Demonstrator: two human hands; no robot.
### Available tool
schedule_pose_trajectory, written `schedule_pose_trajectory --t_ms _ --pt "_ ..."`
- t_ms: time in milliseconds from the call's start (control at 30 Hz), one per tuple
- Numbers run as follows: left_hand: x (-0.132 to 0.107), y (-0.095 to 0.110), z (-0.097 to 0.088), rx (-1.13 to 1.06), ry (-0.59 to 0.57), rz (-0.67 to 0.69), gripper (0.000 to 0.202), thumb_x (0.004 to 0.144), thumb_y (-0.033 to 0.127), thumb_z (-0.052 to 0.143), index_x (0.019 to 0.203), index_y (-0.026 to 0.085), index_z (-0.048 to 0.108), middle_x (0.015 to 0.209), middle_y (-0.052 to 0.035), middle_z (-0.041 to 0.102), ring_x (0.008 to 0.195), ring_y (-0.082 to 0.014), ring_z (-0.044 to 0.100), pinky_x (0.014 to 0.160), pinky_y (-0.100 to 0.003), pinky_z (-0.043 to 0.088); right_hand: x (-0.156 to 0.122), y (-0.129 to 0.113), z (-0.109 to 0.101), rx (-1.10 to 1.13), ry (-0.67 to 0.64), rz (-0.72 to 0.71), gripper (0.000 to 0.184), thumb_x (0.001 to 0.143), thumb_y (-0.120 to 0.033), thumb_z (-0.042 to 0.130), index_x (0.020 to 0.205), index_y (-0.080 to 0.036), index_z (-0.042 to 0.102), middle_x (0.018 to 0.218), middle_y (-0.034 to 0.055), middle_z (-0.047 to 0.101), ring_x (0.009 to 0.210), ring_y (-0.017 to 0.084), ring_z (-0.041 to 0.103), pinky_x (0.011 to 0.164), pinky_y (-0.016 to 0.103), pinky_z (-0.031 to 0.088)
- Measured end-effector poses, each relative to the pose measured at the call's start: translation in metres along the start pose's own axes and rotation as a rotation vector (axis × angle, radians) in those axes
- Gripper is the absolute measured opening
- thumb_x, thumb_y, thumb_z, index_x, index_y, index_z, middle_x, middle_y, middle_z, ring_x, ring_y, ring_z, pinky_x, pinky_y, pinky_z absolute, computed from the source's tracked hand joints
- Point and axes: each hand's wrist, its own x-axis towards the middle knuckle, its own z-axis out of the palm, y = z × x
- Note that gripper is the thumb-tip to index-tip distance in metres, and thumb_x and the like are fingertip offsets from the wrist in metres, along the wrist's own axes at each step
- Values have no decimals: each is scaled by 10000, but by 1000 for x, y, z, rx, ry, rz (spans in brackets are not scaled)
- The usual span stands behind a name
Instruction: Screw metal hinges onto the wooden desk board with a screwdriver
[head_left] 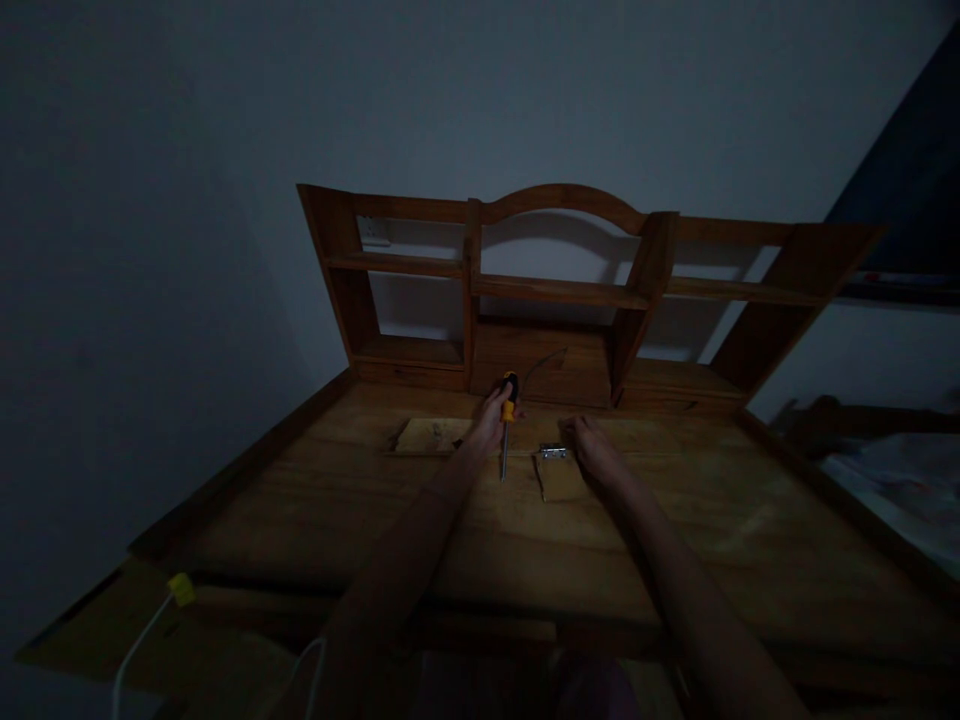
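Observation:
A screwdriver (509, 409) with a black and yellow handle is in my left hand (490, 424), its metal shaft pointing down toward the desk. My fingers are wrapped round the handle. Right of it, a small silver metal hinge (553, 452) lies along the edge of a long flat wooden strip (637, 436) and a small square wooden piece (562, 482). My right hand (592, 447) rests on the strip beside the hinge, fingers bent together. Whatever those fingertips hold, if anything, is too dark to make out.
The wooden desk (337, 505) has a raised shelf unit (559, 292) along its back, against the wall. Below the desk's front left edge hangs a white cable (139, 645) near a yellow object (181, 589). Fabric (896, 480) lies at the right. The room is dim.

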Motion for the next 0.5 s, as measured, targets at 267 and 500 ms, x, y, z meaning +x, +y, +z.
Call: schedule_pose_trajectory --t_ms 267,500 --pt "2 -2 -2 -10 7 8 389 761 459 779 885 155 569 649 30 577 471 -76 515 541 -233 470 4 7 -5 -26 169 86 324 823 -48 404 1088 -144 566 1097 168 605 996 246 586 896 347 464" --pt "2 -3 -2 -28 24 -4 395 749 474 777 883 161 576 639 27 570 472 -86 522 525 -234 460 -8 -2 -10 -20 203 185 322 975 -269 374 1129 -162 636 996 139 720 872 262 660 769 344 474"
